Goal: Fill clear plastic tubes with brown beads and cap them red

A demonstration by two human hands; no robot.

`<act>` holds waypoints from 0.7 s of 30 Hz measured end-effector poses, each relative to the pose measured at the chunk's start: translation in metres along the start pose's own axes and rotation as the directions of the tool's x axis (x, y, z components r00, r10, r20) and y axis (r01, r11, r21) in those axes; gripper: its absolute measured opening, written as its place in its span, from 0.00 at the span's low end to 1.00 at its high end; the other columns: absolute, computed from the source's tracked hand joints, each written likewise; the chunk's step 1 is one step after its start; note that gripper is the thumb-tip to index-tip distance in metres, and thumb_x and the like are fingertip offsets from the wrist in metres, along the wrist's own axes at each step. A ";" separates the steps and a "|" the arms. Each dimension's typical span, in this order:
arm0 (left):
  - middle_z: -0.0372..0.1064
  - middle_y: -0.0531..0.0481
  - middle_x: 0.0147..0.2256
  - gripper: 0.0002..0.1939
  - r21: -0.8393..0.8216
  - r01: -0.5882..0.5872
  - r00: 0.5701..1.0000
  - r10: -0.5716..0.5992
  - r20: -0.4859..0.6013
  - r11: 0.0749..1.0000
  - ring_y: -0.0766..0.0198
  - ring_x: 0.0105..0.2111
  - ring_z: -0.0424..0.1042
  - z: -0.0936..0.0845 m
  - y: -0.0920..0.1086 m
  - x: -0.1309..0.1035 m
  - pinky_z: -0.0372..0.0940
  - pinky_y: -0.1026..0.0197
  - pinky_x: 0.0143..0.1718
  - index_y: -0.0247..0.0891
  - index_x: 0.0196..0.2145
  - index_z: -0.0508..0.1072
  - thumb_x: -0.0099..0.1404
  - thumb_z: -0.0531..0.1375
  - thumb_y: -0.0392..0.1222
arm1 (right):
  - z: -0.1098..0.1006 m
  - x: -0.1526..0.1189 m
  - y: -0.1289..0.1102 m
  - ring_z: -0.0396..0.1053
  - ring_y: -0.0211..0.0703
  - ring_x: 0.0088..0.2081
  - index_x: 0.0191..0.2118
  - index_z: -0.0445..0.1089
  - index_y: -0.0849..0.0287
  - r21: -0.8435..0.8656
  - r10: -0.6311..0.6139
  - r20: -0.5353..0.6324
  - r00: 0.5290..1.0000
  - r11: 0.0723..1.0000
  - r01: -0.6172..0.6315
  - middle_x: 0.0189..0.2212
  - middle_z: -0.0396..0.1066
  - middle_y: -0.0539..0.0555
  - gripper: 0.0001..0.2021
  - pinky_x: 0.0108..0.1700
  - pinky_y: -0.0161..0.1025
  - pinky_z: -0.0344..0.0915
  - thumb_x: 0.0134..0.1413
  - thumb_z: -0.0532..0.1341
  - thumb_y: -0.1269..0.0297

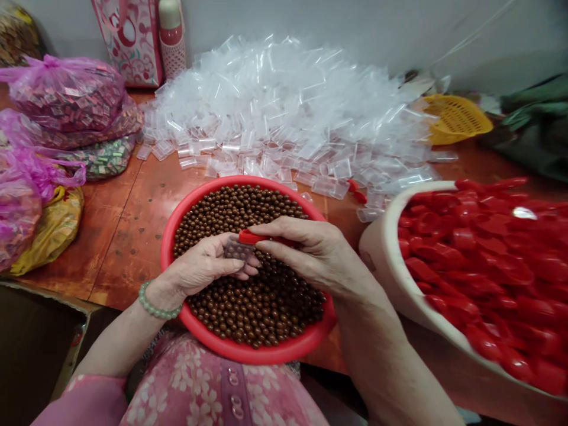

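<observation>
Over a red basin (165, 248) full of small round brown balls (239, 216), both my hands meet. My left hand (202, 263), with a pale green bead bracelet at the wrist, is closed around a small clear plastic container (237, 251) with brown balls inside. Between the thumb and fingers of my right hand (306, 245) is a red plastic cap (249, 237), held at the container's upper end. Whether the cap is seated on it I cannot tell.
Behind the basin lies a large heap of clear plastic containers (284, 106). At right stands a white tub (386, 236) of red plastic pieces (479, 260). A yellow basket (459, 118) lies behind it. Filled purple bags (66, 97), a pink bottle (172, 41) and a cardboard box (89, 331) are at left.
</observation>
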State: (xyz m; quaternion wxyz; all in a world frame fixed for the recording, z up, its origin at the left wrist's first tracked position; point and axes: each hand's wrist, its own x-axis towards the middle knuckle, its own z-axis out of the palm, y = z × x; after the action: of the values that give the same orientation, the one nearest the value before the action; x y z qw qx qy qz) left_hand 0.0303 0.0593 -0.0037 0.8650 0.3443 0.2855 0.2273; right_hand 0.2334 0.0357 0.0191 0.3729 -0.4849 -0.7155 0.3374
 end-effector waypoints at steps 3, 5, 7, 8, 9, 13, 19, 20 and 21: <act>0.75 0.46 0.37 0.18 0.005 0.000 1.000 0.001 -0.015 1.000 0.66 0.35 0.75 -0.001 -0.001 0.000 0.68 0.63 0.40 0.33 0.42 0.72 0.54 0.69 0.39 | -0.004 0.000 -0.002 0.75 0.43 0.38 0.44 0.77 0.54 -0.052 -0.003 0.045 0.999 0.999 0.005 0.37 0.78 0.53 0.10 0.42 0.39 0.72 0.59 0.61 0.65; 0.75 0.46 0.37 0.19 0.001 -0.003 1.000 0.003 -0.015 1.000 0.66 0.35 0.75 -0.002 -0.001 0.000 0.67 0.63 0.40 0.33 0.43 0.72 0.54 0.69 0.38 | -0.011 -0.005 -0.003 0.75 0.43 0.36 0.44 0.77 0.54 -0.075 0.017 0.034 0.999 0.997 -0.014 0.36 0.78 0.53 0.09 0.40 0.39 0.72 0.58 0.62 0.64; 0.74 0.47 0.37 0.20 -0.006 -0.008 1.000 0.008 -0.011 1.000 0.66 0.35 0.75 -0.002 -0.001 0.000 0.67 0.63 0.40 0.33 0.44 0.72 0.54 0.69 0.38 | -0.019 -0.011 -0.003 0.75 0.44 0.35 0.43 0.78 0.54 -0.091 0.043 0.021 0.999 0.995 -0.041 0.36 0.79 0.53 0.09 0.37 0.39 0.72 0.57 0.62 0.63; 0.74 0.47 0.37 0.20 -0.010 -0.009 1.000 0.009 -0.012 1.000 0.65 0.35 0.75 -0.002 -0.001 0.000 0.67 0.62 0.40 0.33 0.44 0.72 0.54 0.69 0.38 | -0.022 -0.013 -0.003 0.76 0.44 0.35 0.42 0.78 0.53 -0.093 0.058 0.012 0.998 0.994 -0.056 0.36 0.79 0.53 0.09 0.37 0.38 0.72 0.57 0.63 0.63; 0.74 0.47 0.37 0.21 -0.013 -0.011 1.000 0.011 -0.016 1.000 0.65 0.35 0.75 -0.002 0.000 0.000 0.67 0.62 0.40 0.33 0.44 0.72 0.53 0.69 0.37 | -0.024 -0.015 -0.003 0.76 0.44 0.35 0.42 0.78 0.53 -0.088 0.072 -0.006 0.997 0.994 -0.072 0.36 0.79 0.52 0.09 0.37 0.39 0.73 0.57 0.63 0.63; 0.75 0.45 0.39 0.21 -0.015 0.004 1.000 -0.005 -0.026 1.000 0.63 0.37 0.75 -0.001 0.002 0.000 0.66 0.60 0.42 0.33 0.45 0.72 0.53 0.69 0.36 | -0.014 -0.014 -0.003 0.77 0.45 0.38 0.42 0.78 0.52 0.004 0.116 -0.144 0.983 0.993 -0.117 0.38 0.80 0.51 0.09 0.45 0.41 0.73 0.55 0.65 0.65; 0.76 0.45 0.37 0.19 0.011 -0.012 1.000 0.012 -0.021 1.000 0.65 0.36 0.74 -0.002 -0.001 0.002 0.66 0.62 0.42 0.33 0.42 0.74 0.52 0.70 0.39 | 0.021 -0.003 -0.003 0.76 0.46 0.41 0.42 0.77 0.54 0.106 0.108 -0.210 0.972 0.991 -0.087 0.39 0.79 0.53 0.09 0.45 0.43 0.73 0.56 0.64 0.63; 0.76 0.45 0.36 0.19 0.016 -0.023 1.000 0.023 -0.012 1.000 0.65 0.35 0.74 -0.003 -0.002 0.002 0.66 0.63 0.41 0.33 0.42 0.74 0.52 0.70 0.39 | 0.025 -0.003 -0.003 0.76 0.46 0.41 0.42 0.77 0.54 0.116 0.103 -0.202 0.974 0.990 -0.081 0.39 0.79 0.53 0.09 0.45 0.43 0.73 0.56 0.64 0.63; 0.76 0.46 0.36 0.19 0.020 -0.036 0.999 0.036 -0.005 0.999 0.66 0.35 0.74 -0.004 -0.003 0.003 0.66 0.63 0.41 0.33 0.42 0.74 0.53 0.70 0.40 | 0.029 -0.003 -0.003 0.76 0.45 0.41 0.42 0.78 0.54 0.127 0.101 -0.199 0.975 0.989 -0.077 0.39 0.79 0.53 0.09 0.45 0.43 0.73 0.56 0.64 0.63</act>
State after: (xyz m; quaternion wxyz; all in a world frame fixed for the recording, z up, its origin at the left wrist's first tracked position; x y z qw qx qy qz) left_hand 0.0305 0.0606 -0.0090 0.8566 0.3572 0.2839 0.2410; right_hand 0.2079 0.0286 0.0069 0.4572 -0.5256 -0.6296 0.3440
